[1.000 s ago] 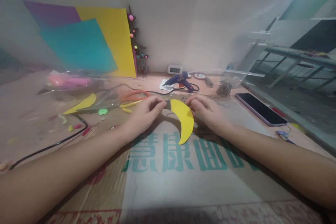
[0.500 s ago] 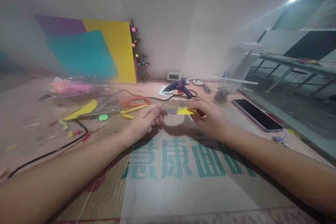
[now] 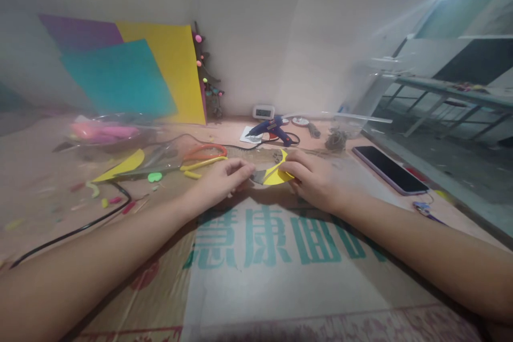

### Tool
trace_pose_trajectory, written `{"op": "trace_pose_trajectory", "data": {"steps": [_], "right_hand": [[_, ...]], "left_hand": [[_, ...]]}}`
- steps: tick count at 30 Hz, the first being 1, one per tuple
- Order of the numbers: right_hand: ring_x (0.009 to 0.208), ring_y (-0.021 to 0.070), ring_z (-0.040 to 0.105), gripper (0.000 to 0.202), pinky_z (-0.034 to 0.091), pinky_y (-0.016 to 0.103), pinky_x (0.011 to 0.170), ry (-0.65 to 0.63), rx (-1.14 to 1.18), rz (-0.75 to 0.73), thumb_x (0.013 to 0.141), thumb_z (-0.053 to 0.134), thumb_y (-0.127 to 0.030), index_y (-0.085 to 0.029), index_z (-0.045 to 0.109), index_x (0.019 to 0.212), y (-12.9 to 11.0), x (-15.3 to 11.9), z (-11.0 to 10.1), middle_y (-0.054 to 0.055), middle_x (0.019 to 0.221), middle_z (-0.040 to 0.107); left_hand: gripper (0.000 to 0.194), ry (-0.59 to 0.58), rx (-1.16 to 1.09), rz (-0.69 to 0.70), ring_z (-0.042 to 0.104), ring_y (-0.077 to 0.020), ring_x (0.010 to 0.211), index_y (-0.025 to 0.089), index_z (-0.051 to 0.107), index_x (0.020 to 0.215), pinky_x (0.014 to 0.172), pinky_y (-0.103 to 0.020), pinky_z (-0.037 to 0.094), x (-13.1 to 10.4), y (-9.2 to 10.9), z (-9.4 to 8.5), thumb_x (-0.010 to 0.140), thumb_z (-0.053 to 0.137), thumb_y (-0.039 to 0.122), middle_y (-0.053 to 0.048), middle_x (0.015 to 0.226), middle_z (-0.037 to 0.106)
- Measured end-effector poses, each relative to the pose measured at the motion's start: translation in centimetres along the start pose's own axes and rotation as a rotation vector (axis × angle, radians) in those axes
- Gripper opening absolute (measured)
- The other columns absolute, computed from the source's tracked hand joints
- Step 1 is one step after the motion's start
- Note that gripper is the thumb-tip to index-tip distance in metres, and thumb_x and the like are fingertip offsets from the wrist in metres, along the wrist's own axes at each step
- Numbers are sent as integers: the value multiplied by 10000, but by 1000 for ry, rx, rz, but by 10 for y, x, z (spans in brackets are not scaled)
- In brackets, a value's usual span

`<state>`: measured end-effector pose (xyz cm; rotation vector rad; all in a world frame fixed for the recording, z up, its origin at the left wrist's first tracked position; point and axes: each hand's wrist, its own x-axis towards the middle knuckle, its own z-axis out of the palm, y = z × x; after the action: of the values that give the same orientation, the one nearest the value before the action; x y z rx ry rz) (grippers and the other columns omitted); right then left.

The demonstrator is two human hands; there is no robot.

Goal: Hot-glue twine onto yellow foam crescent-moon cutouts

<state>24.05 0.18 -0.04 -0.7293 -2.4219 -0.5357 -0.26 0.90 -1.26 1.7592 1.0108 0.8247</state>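
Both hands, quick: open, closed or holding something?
Left hand: closed, pinching the grey end of the yellow piece.
Right hand: closed, holding that piece's yellow part.

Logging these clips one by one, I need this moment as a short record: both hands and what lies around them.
left hand: pinches the yellow piece at its grey end
right hand: grips the same piece at its yellow part
beyond the hands: blue glue gun, white digital clock behind it
left side: another yellow cutout
right side: phone, screen dark
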Motion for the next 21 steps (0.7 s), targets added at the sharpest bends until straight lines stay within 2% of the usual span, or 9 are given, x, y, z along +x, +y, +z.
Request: {"op": "trace_pose_trajectory", "data": {"steps": [6, 11, 13, 15, 18, 19, 21], "right_hand": [[724, 161, 496, 157, 391, 268, 633, -20, -48, -19, 905, 451, -157, -173, 606, 929, -4, 1, -3, 62, 827, 590], [756, 172, 520, 159, 417, 283, 658, -4, -9, -2, 894, 452, -146, -184, 599, 942, 1, -2, 5, 64, 851, 598], [814, 187, 547, 181, 444, 304, 697, 0, 25, 32, 874, 471, -134, -195, 584, 1001, 2, -2, 6, 76, 925, 608], [851, 200, 566, 266, 468, 335, 733, 56, 74, 137, 852, 528, -166, -197, 542, 1116, 2, 0, 5, 103, 1063, 603], [713, 162, 570, 646, 498, 352, 700, 65, 253, 409, 794, 657, -265, -193, 365, 1366, -1, 5, 4, 149, 1253, 543], [648, 141, 557, 752, 503, 344, 669, 23, 339, 491, 777, 679, -275, -194, 298, 1421, -2, 6, 4, 149, 1250, 553], [592, 127, 552, 801, 504, 320, 632, -78, 511, 612, 779, 670, -252, -183, 250, 1457, -3, 10, 4, 113, 1126, 633]], "left_hand": [[385, -48, -90, -17, 442, -85, 498, 176, 498, 798, 456, -192, 328, 0, 0, 0, 835, 541, 557, 54, 572, 487], [406, -87, -9, -31, 446, -83, 493, 165, 507, 713, 453, -200, 332, -1, 3, -2, 839, 530, 550, 36, 592, 497], [404, -61, 9, -18, 428, -79, 475, 168, 498, 692, 439, -203, 313, -2, 3, -2, 849, 520, 540, 41, 585, 481], [401, 41, 19, 3, 416, -77, 470, 173, 471, 673, 440, -203, 310, -1, 1, -1, 867, 501, 522, 47, 571, 462], [380, 177, 32, 40, 436, -87, 503, 172, 471, 668, 465, -204, 331, 0, -2, -1, 886, 485, 484, 41, 570, 469], [370, 192, 31, 49, 445, -90, 515, 171, 481, 673, 473, -204, 337, 1, -2, -1, 888, 486, 473, 37, 574, 477], [356, 201, 25, 60, 451, -91, 521, 170, 493, 681, 478, -204, 338, 2, -3, -1, 888, 489, 460, 36, 582, 486]]}}
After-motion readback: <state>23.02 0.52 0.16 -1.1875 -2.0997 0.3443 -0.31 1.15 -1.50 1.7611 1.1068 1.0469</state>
